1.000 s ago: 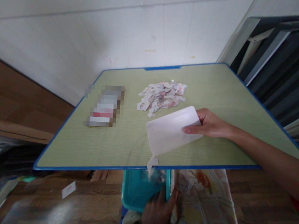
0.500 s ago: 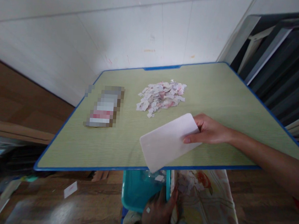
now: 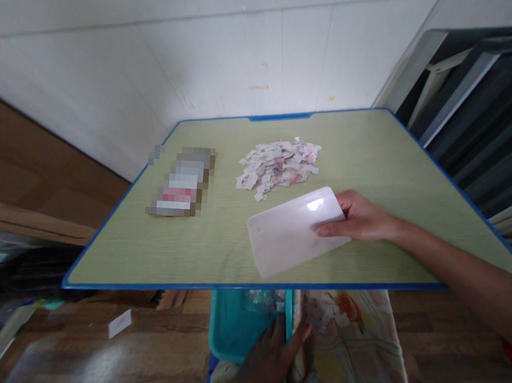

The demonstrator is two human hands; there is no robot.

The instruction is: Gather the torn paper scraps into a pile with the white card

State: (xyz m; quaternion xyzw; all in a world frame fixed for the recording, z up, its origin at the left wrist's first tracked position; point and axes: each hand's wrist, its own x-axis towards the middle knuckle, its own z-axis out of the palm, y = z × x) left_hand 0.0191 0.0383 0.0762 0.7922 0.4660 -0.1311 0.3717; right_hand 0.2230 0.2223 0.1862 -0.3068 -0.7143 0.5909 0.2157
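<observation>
- A flat white board [image 3: 294,234] is held at its right end by the right hand [image 3: 349,220]; the grip is closed around it, with the thumb laid on the upper face.
- The board is tilted over the near part of the desk [image 3: 383,159], its lower corner close to the front edge; whether the desk is touched by it cannot be told.
- A blue-green tub [image 3: 233,326] is seen below that edge, and its right rim is straddled by the left hand [image 3: 267,354], fingers inside and thumb spread outside; how firmly the rim is pinched cannot be told.
- A pile of paper scraps [image 3: 279,164] is left on the desk, just beyond the board; more pale bits are seen at the far side of the tub.
- A flat item [image 3: 180,184], blurred out, is set to the left of the pile.
- The step in hand is judged to be the moving of scraps with the board, over the edge and into the tub.
- For the next move, the board would need to be brought behind the pile, and the tub kept steady beneath the edge.
</observation>
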